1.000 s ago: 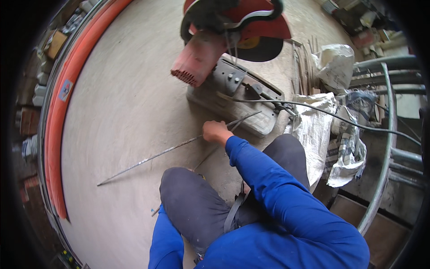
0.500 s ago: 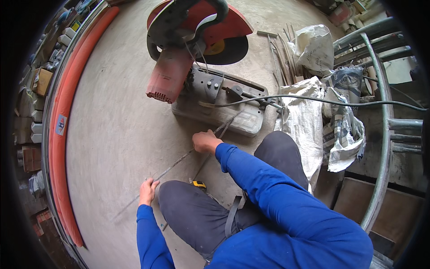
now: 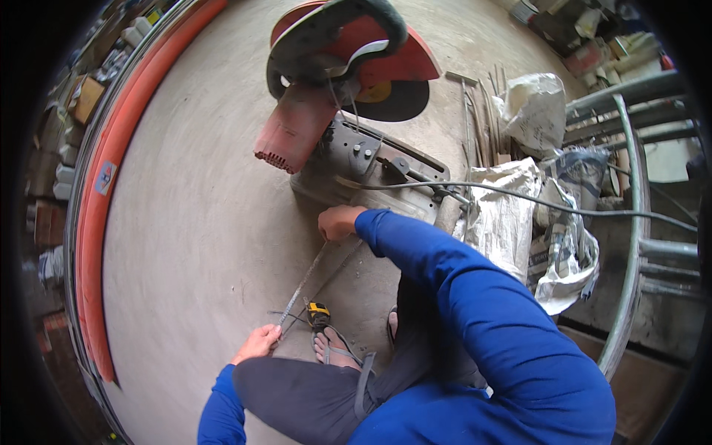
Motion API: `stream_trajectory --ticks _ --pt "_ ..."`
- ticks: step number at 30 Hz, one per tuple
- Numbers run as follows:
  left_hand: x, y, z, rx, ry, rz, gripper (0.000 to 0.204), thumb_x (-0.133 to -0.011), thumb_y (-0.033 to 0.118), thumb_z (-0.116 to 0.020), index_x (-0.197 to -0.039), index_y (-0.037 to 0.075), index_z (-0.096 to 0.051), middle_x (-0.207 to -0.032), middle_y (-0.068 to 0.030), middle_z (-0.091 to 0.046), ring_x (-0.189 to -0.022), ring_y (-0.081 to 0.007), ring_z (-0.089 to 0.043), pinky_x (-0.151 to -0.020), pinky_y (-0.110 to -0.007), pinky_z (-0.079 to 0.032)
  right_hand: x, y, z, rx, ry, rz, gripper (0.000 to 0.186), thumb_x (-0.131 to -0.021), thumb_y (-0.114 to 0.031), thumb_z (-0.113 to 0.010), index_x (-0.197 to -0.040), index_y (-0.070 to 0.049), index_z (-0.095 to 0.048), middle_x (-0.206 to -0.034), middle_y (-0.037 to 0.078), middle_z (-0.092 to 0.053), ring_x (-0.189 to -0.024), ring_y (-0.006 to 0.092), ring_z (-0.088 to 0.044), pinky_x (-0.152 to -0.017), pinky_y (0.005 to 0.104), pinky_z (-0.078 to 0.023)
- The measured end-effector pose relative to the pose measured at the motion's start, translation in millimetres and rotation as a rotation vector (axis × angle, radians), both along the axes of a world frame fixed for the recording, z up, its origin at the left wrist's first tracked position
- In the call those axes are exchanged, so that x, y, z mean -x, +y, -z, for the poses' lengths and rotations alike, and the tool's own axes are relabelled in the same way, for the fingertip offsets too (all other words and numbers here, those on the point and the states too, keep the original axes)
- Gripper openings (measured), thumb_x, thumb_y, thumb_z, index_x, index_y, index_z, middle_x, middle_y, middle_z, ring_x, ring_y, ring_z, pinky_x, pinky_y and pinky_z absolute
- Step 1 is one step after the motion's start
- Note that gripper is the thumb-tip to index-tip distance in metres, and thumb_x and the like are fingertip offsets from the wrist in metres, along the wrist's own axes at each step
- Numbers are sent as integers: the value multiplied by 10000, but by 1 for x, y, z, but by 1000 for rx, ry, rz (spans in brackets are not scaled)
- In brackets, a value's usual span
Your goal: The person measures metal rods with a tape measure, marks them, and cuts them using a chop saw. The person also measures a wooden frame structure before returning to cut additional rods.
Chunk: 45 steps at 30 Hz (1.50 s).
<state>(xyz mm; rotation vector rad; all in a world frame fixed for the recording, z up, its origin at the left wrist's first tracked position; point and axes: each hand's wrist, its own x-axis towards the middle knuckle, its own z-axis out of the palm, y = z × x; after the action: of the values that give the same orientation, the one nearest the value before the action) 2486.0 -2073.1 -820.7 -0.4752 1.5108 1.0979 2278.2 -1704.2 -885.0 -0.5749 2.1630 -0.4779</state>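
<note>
A thin ribbed steel rod [image 3: 303, 285] slants above the concrete floor between my two hands. My left hand [image 3: 257, 343], beside my left knee, has its fingers closed on the near end of the rod. Higher up, my right hand [image 3: 338, 223] is closed round the rod at the near edge of the saw base. The chop saw [image 3: 294, 127] has a red motor, a red guard and a black cutting disc [image 3: 400, 102]; its head is raised. Between my left hand and my foot lies a yellow and black tape measure [image 3: 318, 312]. A second thin rod [image 3: 337, 268] runs near it.
A dark cable [image 3: 564, 207] crosses from the saw to the right. White sacks [image 3: 506, 215] and thin metal bars [image 3: 475, 122] lie right of the saw, beside a metal pipe frame [image 3: 633, 170]. A long orange-red roll [image 3: 95, 245] lines the left side.
The rod has swung to a steeper slant, its near end drawn in toward the tape measure. My left hand has moved down and my right hand closer to the saw base. My left knee has shifted outward.
</note>
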Motion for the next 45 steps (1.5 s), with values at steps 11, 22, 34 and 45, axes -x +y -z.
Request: stream_trajectory --ticks 11,22,34,45 --pt "0 39 -32 427 619 133 425 -1006 421 -604 -902 24 -713 -697 -136 -636 -658 -242 -594 -650 -399 -473 -16 52 -13 125 600 307 487 -614 -448 -896 -894 -101 -700 -1163 132 -666 -1100 344 -606 -912 470 -459" --pt "-41 69 -5 557 764 132 431 -1008 455 -606 -970 47 -736 -756 -217 -675 -734 -411 -678 -673 -452 -506 -41 63 -22 82 315 514 508 -723 -530 -836 -876 -60 -718 -939 189 -719 -943 386 -681 -791 506 -502" --pt "12 165 39 476 851 -5 393 -1015 412 -594 -1048 51 -746 -907 -252 -709 -927 -471 -680 -775 -496 -525 -36 82 41 288 118 1336 499 -950 -448 -682 -739 3 -702 -679 163 -676 -547 279 -655 -546 427 -499" --pt "65 225 59 419 873 47 417 -1032 436 -556 -1033 59 -734 -892 -227 -714 -891 -469 -667 -774 -500 -514 -8 106 41 789 -319 1936 447 -961 -458 -732 -724 -131 -542 -600 -6 -473 -435 153 -397 -410 333 -308"
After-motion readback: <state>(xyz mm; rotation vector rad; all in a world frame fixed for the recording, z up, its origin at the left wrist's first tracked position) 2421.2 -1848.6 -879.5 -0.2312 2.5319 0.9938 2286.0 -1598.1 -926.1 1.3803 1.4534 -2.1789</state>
